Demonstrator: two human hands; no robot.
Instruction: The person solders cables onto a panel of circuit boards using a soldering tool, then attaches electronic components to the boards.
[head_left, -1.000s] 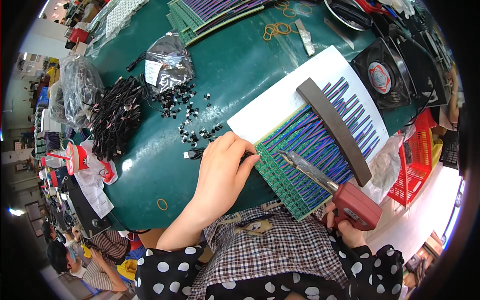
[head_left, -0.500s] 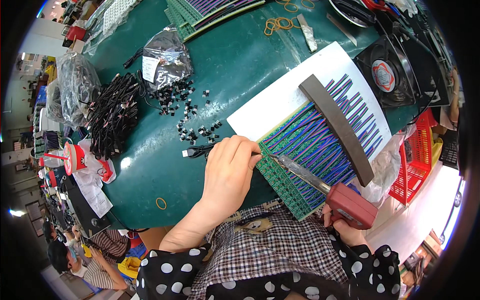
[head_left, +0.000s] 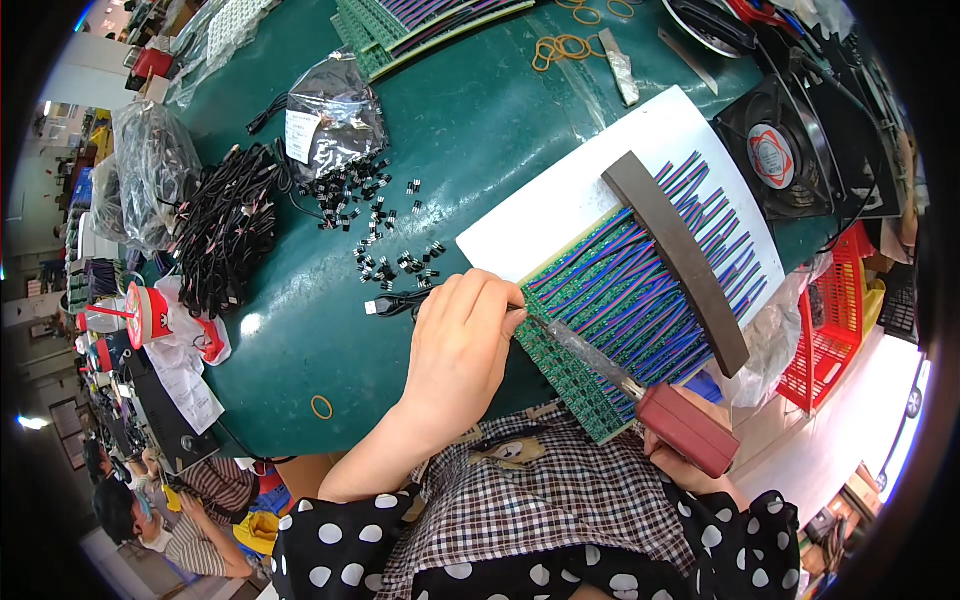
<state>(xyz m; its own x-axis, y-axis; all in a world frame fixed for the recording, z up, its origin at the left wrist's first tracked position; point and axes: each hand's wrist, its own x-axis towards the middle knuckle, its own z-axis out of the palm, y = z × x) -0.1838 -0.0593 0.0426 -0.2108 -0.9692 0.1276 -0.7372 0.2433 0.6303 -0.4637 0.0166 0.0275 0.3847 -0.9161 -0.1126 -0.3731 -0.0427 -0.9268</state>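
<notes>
With my left hand [head_left: 462, 335], closed in a pinch, I hold a thin black piece at the corner edge of a green circuit board panel [head_left: 572, 385]; most of it is hidden by my fingers. My right hand [head_left: 690, 470] grips the dark red body of a soldering gun [head_left: 690, 428]. Its metal barrel slants over the board, the tip close to my left fingertips. Rows of blue and purple wires [head_left: 610, 290] run from the panel under a dark curved bar [head_left: 680, 260]. A white sheet [head_left: 530, 230] lies beneath them.
Left of the board are a USB cable [head_left: 385, 304], loose small black components [head_left: 380, 268], a black cable bundle [head_left: 230, 230] and a clear bag [head_left: 335, 110]. A fan [head_left: 775, 150] stands at right, above a red basket [head_left: 825, 330]. Rubber bands [head_left: 560, 50] lie at the back.
The soldering gun's body has shifted slightly left and down with my right hand. My left hand keeps its pinch at almost the same spot.
</notes>
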